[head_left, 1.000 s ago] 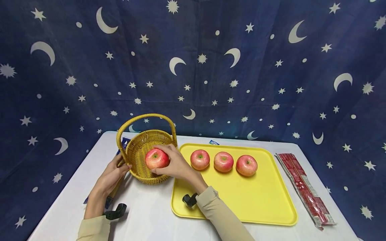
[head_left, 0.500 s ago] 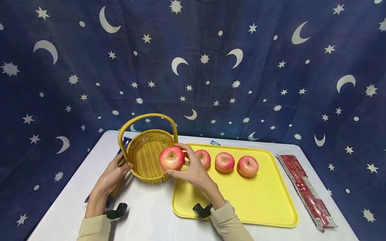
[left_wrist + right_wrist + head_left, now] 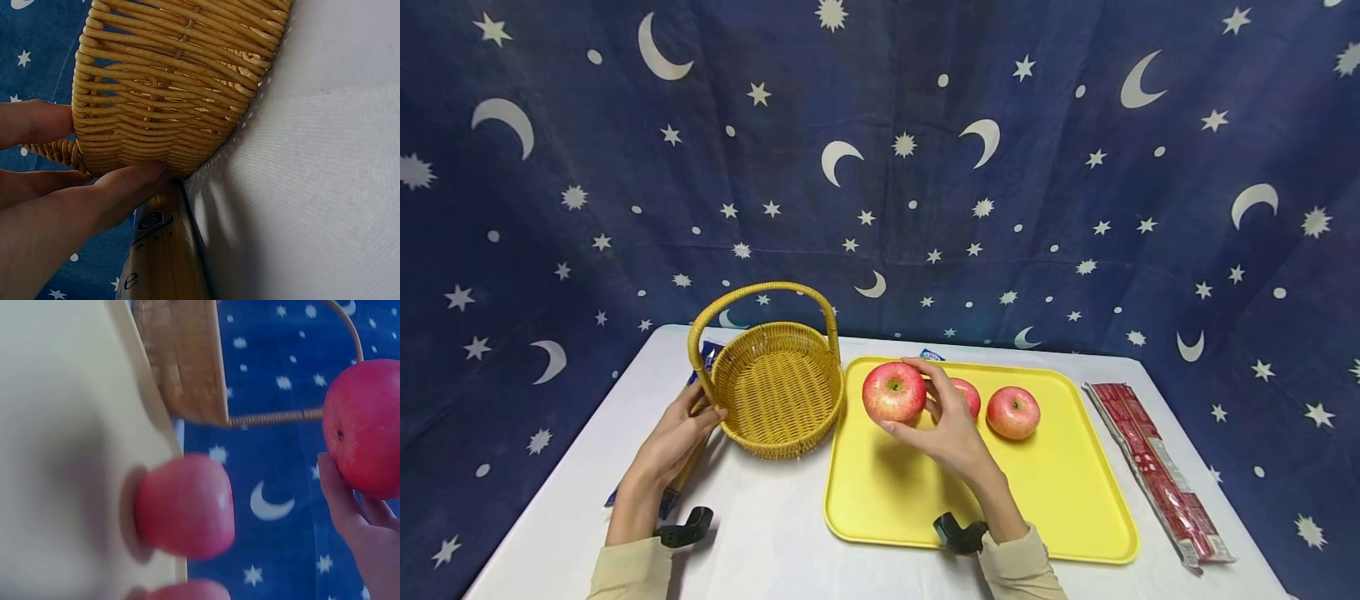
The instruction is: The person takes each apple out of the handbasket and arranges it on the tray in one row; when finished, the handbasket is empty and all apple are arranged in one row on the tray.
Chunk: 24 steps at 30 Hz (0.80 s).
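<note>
My left hand [image 3: 662, 450] grips the left side of a round wicker basket [image 3: 778, 396] near the foot of its tall arched handle. In the left wrist view, fingers lie against the basket's woven outer wall [image 3: 169, 81] and at its rim. My right hand [image 3: 955, 437] holds a red apple [image 3: 893, 392] between thumb and fingers, raised over the left part of a yellow tray [image 3: 985, 508]. Behind that hand an apple [image 3: 966, 396] on the tray is partly covered. Another apple [image 3: 1013, 413] sits to its right. The right wrist view shows a tray apple [image 3: 184, 506] below the held one.
A long package with clear and blue wrapping [image 3: 165, 250] lies beside the basket, under my left hand. Along the right table edge lies a long red package [image 3: 1157, 475]. A small blue wrapper [image 3: 932, 355] is behind the tray. A dark starry cloth [image 3: 880, 167] hangs behind.
My right hand has lifted the apple out of the basket and carried it right, over the tray. The left hand stays at the basket, which has not visibly moved.
</note>
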{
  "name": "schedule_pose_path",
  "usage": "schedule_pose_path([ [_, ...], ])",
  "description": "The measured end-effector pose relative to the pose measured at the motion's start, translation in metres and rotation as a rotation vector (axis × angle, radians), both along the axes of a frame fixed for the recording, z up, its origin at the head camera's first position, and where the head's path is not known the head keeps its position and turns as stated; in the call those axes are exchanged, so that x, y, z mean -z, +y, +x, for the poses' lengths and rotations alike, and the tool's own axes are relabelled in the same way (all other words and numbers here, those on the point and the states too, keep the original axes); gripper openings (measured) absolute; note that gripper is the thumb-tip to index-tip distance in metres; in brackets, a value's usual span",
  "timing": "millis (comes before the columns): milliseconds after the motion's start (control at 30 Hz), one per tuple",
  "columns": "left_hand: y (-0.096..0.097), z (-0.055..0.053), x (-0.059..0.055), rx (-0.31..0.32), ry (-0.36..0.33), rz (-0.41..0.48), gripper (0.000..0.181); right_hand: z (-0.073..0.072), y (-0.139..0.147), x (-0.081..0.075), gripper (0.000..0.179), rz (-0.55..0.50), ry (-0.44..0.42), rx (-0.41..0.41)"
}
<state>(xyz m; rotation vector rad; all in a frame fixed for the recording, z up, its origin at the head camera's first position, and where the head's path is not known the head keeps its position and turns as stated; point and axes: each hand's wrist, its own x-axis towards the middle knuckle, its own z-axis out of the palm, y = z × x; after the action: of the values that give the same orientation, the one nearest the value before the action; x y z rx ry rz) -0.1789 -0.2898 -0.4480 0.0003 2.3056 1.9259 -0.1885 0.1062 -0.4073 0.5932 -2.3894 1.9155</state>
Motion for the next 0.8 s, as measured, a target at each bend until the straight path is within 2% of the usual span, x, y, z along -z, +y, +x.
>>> schedule_pose_path([
  [167, 0.0, 0.0, -0.001, 0.004, -0.003, 0.008, 0.082, -0.002, 0.024, -0.002, 0.086, -0.043, 0.005, 0.041],
  [400, 0.003, 0.0, 0.001, 0.001, -0.018, 0.022, 0.08, -0.002, 0.056, -0.003, 0.086, -0.006, -0.016, 0.144],
  [600, 0.003, 0.001, 0.002, -0.012, -0.029, 0.02, 0.08, -0.005, 0.08, -0.004, 0.083, 0.003, -0.001, 0.217],
  [800, 0.0, -0.001, 0.001, -0.005, -0.026, 0.004, 0.081, -0.005, 0.103, -0.007, 0.081, 0.015, 0.003, 0.331],
])
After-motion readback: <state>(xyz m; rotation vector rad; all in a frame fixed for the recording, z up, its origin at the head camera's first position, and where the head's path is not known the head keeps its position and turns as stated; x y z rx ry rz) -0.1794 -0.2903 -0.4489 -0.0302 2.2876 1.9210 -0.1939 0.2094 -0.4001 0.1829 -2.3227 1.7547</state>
